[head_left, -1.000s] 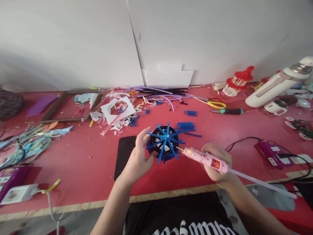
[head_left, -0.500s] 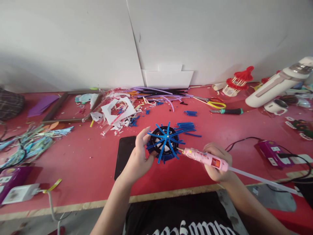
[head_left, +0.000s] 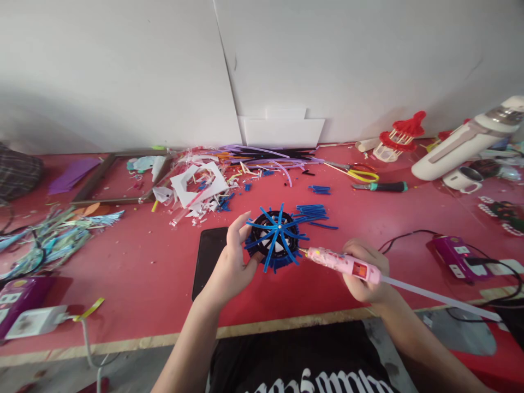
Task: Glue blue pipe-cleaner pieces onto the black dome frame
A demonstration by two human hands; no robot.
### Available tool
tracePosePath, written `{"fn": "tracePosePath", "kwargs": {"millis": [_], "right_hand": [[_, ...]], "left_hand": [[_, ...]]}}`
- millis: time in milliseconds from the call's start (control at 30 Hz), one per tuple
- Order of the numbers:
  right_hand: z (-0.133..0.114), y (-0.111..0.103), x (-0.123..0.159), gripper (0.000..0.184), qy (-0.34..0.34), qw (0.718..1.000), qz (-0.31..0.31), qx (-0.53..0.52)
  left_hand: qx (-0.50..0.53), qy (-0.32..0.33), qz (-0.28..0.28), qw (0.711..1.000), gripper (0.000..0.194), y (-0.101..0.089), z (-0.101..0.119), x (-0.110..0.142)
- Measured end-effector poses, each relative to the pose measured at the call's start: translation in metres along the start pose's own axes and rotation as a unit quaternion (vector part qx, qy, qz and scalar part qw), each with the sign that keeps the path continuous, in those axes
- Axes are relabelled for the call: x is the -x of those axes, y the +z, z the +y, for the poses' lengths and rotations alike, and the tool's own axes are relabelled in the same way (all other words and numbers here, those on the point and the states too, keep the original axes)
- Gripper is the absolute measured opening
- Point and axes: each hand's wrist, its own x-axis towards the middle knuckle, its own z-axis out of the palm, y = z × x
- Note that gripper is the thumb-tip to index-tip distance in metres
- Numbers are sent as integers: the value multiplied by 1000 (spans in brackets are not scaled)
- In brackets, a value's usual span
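Note:
My left hand [head_left: 234,259] grips the left side of a round black craft piece [head_left: 262,218] between thumb and fingers. Blue pipe cleaners [head_left: 280,228] radiate from the centre of its top, and more blue strips fringe its lower edge. In my right hand [head_left: 366,270] is a pink hot glue gun [head_left: 335,262], its metal nozzle pointing left and close to the piece's right edge; whether it touches I cannot tell. A long translucent glue stick [head_left: 438,297] sticks out of the gun's back end. Cut blue pipe cleaners [head_left: 311,211] lie just beyond the piece.
A black phone [head_left: 208,262] lies left of my left hand. Paper scraps [head_left: 198,188], long pipe cleaners [head_left: 270,155], yellow-handled scissors [head_left: 362,174] and pliers [head_left: 385,186] are farther back. At right stand a white bottle [head_left: 458,143], a mug [head_left: 462,179] and a purple power socket [head_left: 456,256] with cables.
Very little differs. The glue gun and my right hand have shifted a touch, and the tail of the glue stick sits slightly higher and farther left. My left hand keeps its grip.

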Motion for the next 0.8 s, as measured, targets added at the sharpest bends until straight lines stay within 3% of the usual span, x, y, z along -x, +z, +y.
{"fn": "tracePosePath", "kwargs": {"millis": [167, 400, 533, 667, 800], "right_hand": [[27, -21, 14, 10, 4, 996, -28, 79], [98, -61, 41, 45, 118, 950, -152, 247], [112, -73, 38, 49, 162, 926, -184, 286], [98, -60, 13, 40, 172, 928, -183, 277], [76, -16, -12, 18, 158, 935, -221, 227]], "left_hand": [[7, -1, -5, 1000, 74, 0, -2, 0], [11, -7, -21, 1000, 75, 2, -3, 1], [10, -8, -31, 999, 77, 3, 1, -1], [4, 4, -44, 999, 75, 4, 5, -1], [-10, 0, -33, 999, 79, 8, 6, 2]]}}
